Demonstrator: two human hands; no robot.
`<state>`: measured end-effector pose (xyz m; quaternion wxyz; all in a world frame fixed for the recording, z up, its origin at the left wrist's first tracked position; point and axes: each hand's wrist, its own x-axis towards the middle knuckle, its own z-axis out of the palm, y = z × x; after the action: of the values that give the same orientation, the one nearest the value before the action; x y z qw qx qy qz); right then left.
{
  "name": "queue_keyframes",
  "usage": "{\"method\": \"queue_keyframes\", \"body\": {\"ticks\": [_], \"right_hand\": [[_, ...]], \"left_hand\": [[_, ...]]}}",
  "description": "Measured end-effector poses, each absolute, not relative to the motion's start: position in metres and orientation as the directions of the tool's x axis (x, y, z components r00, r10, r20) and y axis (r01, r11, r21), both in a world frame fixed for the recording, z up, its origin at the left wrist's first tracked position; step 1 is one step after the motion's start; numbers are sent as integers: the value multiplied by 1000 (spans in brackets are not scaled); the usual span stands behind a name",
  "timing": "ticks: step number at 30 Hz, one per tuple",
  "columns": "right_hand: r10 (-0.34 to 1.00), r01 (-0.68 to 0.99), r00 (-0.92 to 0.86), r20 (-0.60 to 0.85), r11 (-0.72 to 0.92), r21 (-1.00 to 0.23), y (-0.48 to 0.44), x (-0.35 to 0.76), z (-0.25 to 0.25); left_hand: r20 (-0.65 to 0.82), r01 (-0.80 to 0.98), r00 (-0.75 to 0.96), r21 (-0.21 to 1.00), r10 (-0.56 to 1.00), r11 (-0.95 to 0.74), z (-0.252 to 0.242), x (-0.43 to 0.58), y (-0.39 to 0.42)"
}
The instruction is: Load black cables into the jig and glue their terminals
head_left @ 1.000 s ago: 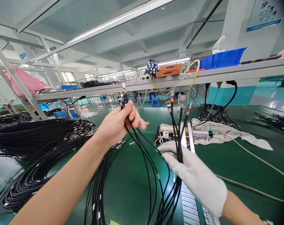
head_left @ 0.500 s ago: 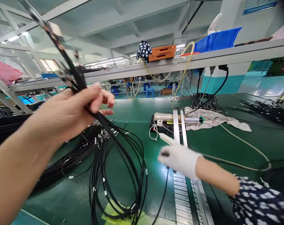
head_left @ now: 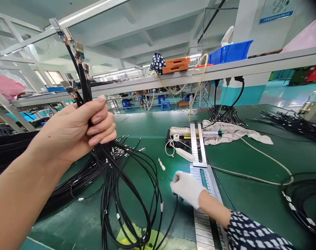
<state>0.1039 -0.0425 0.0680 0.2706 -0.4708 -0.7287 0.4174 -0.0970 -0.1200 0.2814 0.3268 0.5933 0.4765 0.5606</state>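
My bare left hand [head_left: 91, 125] is raised, fingers wrapped round a bundle of black cables [head_left: 129, 173]. Small metal-and-board connectors [head_left: 79, 50] stick up above the fist, while the cables hang in loops down to the table. My right hand [head_left: 186, 187], in a white glove, is closed on a single thin cable [head_left: 175, 215] beside the slotted metal fixture [head_left: 203, 218]. A pale tip [head_left: 161, 164] points up and left from that hand. What lies under the glove is hidden.
More black cables [head_left: 77, 180] with white tags lie at left; another coil [head_left: 296, 205] is at right. A syringe-like tube [head_left: 212, 133] and a cloth [head_left: 238, 132] lie behind the fixture. A shelf [head_left: 225, 66] crosses above, carrying a blue bin [head_left: 229, 50].
My left fingers have closed more firmly round the cables, and the connectors are now upright. My right hand has moved a little left and down, with a pale cable tip now showing.
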Motion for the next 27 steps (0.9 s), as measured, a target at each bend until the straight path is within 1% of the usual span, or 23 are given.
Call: {"method": "queue_keyframes", "body": {"ticks": [1,3,4,5,6,8,10,11,13,16,18,20,24,27], "right_hand": [[908,434,-420,11,211,-876,-41,106,79],[893,323,-445,71,234,-917,-42,112,104],[884,228,-450,128,253,-940,-43,115,119],[871,56,-440,218,269,-962,-46,118,133],[859,-109,-405,314,295,-949,-48,121,147],[830,-374,-273,487,375,-849,-53,126,171],[787,-476,-155,597,470,-744,-56,128,191],[764,-490,-126,633,507,-709,-56,128,199],[732,-491,-128,669,539,-684,-56,124,210],[737,-461,-254,626,477,-749,-56,111,215],[754,-406,-330,568,430,-806,-56,101,211],[779,-344,-332,532,425,-837,-55,95,205],[788,-204,-288,544,505,-839,-46,96,204],[768,-111,-367,526,525,-844,-38,101,211]], "left_hand": [[354,186,-105,925,929,-331,283,-98,-121],[371,155,-148,924,917,-349,285,-99,-121],[392,146,-164,917,905,-371,287,-98,-121],[412,147,-169,909,895,-391,288,-96,-120],[429,156,-161,900,889,-406,290,-94,-119],[453,191,-110,883,885,-428,294,-86,-116],[456,232,-54,871,888,-433,298,-76,-115],[457,251,-30,864,889,-436,301,-71,-114],[465,262,7,854,886,-450,306,-62,-114],[476,189,56,858,878,-477,308,-51,-111],[466,138,86,870,881,-473,305,-48,-108],[422,129,121,891,899,-435,298,-47,-103],[300,148,174,934,938,-326,285,-48,-96],[291,169,184,931,939,-322,281,-47,-91]]}}
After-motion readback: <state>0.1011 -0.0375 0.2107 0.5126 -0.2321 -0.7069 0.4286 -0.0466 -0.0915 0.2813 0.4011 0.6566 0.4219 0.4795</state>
